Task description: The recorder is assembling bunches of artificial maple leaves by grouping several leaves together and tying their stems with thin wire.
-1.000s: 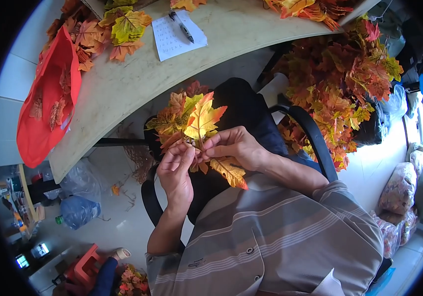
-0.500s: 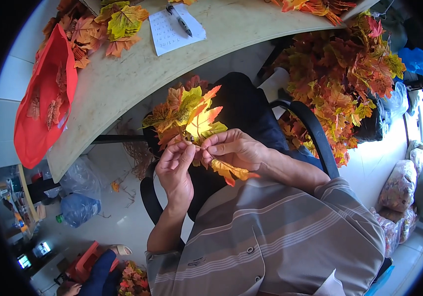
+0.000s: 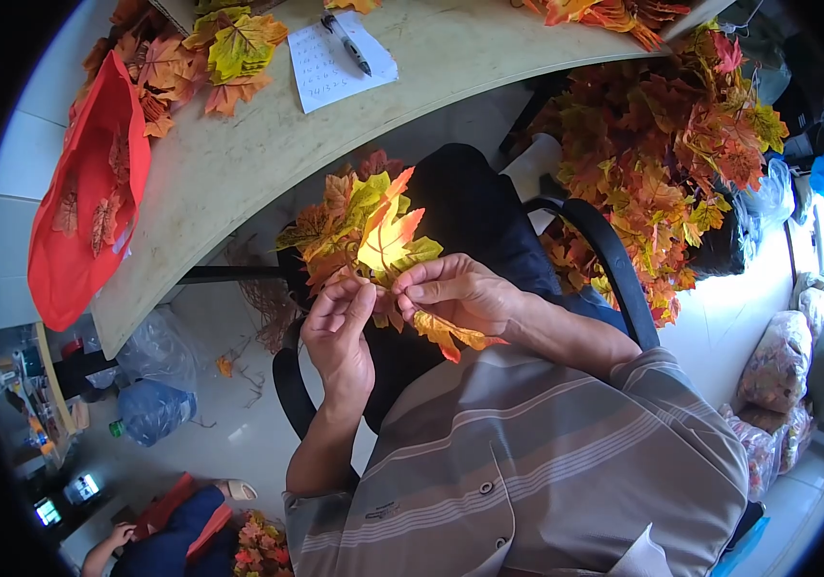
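In front of my lap, my left hand point(image 3: 340, 327) pinches thumb and forefinger at the base of a cluster of artificial maple leaves point(image 3: 335, 216). My right hand point(image 3: 465, 293), beside it, is also closed in a pinch by the stems. A bright yellow-orange maple leaf point(image 3: 388, 240) stands up above both hands. Below my right fingers hangs an orange leaf point(image 3: 452, 333). The thin stems between my fingertips are mostly hidden.
The curved table point(image 3: 229, 173) carries a paper sheet point(image 3: 330, 77), a pen point(image 3: 347, 46) and loose leaves point(image 3: 242, 50). A red bag point(image 3: 51, 264) hangs over its left edge. Leaf garlands point(image 3: 643, 173) hang at right beside the chair armrest point(image 3: 609, 250). Another person point(image 3: 176, 529) sits lower left.
My hands have drawn slightly apart. The bright leaf has tilted upright and a little left. At lower left, the other person has shifted, and more of an arm shows.
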A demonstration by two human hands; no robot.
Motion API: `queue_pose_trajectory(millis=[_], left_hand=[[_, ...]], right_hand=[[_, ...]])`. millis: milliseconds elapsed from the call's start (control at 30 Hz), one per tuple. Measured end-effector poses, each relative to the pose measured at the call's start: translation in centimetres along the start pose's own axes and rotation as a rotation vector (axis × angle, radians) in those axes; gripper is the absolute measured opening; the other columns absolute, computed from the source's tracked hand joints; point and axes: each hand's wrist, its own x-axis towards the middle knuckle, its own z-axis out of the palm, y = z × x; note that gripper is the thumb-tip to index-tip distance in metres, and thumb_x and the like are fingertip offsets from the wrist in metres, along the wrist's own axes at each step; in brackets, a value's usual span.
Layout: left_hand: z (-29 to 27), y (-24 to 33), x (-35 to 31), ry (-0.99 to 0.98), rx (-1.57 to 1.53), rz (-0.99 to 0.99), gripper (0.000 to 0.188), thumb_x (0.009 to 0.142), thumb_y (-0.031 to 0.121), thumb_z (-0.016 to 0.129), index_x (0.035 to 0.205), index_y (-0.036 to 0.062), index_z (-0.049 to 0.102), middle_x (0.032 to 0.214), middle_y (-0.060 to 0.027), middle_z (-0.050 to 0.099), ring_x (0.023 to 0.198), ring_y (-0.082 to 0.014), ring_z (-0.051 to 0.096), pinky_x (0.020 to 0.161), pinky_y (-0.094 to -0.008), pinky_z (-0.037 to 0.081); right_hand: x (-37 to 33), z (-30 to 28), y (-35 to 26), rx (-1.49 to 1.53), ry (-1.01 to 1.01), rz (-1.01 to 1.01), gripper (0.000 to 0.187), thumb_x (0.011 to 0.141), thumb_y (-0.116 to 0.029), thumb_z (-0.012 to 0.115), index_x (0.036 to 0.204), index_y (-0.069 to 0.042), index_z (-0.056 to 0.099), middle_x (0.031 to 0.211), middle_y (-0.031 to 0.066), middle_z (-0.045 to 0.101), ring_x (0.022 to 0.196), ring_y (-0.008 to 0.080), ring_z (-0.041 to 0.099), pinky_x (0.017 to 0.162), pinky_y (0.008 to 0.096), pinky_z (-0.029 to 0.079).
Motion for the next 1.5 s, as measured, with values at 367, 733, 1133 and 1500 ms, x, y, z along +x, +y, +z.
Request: queue_pose_trajectory(millis=[367, 733, 1133, 1500], left_hand=[[0.1, -0.4, -0.3, -0.012, 0.155, 0.132, 0.011, 0.087, 0.0, 0.061, 0.097, -0.002, 0.059, 0.091, -0.007, 0.064, 0.084, -0.0124, 0.061, 0.08, -0.0232, 0.046], [0.1, -0.5, -0.4, -0.02, 0.202, 0.197, 0.012, 0.084, -0.003, 0.063, 0.095, -0.0028, 0.059, 0.095, -0.0083, 0.064, 0.087, -0.0127, 0.062, 0.082, -0.0235, 0.048], [0.3, -0.6, -0.5, -0.001, 0.28, 0.258, 0.014, 0.082, -0.007, 0.065, 0.094, -0.0054, 0.06, 0.092, -0.0097, 0.064, 0.085, -0.0127, 0.063, 0.079, -0.0229, 0.05], [0.1, -0.8, -0.4, -0.027, 0.28, 0.222, 0.013, 0.08, -0.008, 0.066, 0.092, -0.0069, 0.062, 0.093, -0.0097, 0.064, 0.082, -0.0122, 0.063, 0.075, -0.0231, 0.052]], right_hand=[[-0.2, 1.8, 0.2, -0.303, 0.142, -0.237, 0.012, 0.083, 0.0, 0.065, 0.094, 0.005, 0.066, 0.085, 0.0132, 0.068, 0.078, 0.0185, 0.068, 0.076, 0.0298, 0.056], [0.1, 1.4, 0.7, -0.259, 0.141, -0.229, 0.009, 0.083, 0.001, 0.064, 0.092, 0.005, 0.065, 0.084, 0.0128, 0.068, 0.079, 0.0187, 0.068, 0.075, 0.0303, 0.056], [0.1, 1.3, 0.7, -0.242, 0.145, -0.232, 0.01, 0.084, 0.0, 0.064, 0.092, 0.004, 0.065, 0.084, 0.013, 0.067, 0.078, 0.0185, 0.067, 0.074, 0.0304, 0.056], [-0.3, 1.7, 0.7, -0.479, 0.174, -0.384, 0.009, 0.085, 0.002, 0.062, 0.093, 0.004, 0.064, 0.09, 0.0116, 0.067, 0.083, 0.0169, 0.067, 0.077, 0.0284, 0.055]])
